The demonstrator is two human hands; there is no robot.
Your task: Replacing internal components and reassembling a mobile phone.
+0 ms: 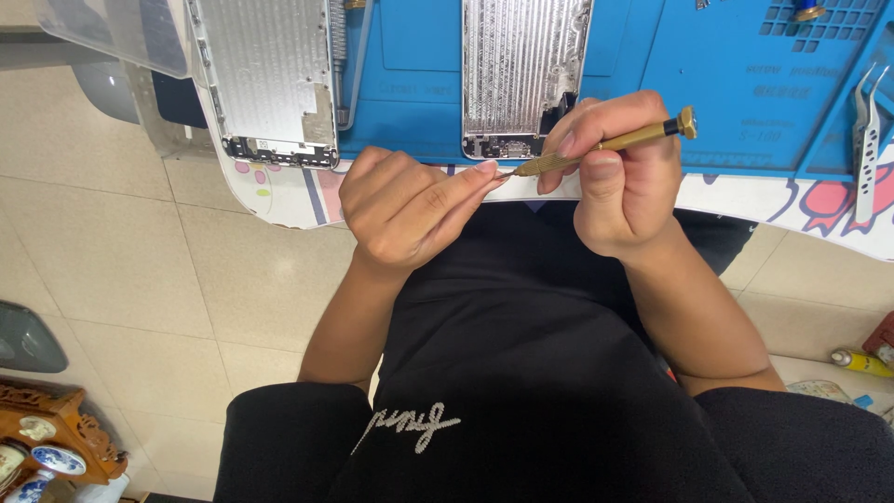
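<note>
My right hand [626,182] grips a slim brass-coloured screwdriver [610,142] with a black collar, held nearly level just in front of the table edge. Its thin tip points left and meets the pinched thumb and forefinger of my left hand [408,207]. Whether something tiny sits between those fingertips cannot be made out. Both hands hover over my lap in black clothes, just below a silver phone back housing [521,70] that lies on a blue work mat [419,84].
A second silver phone housing [270,79] lies at the left on the white table edge [289,200]. Steel tweezers [866,140] rest at the right of the mat. A beige tiled floor, a carved wooden shelf [56,428] and a yellow bottle [861,360] are below.
</note>
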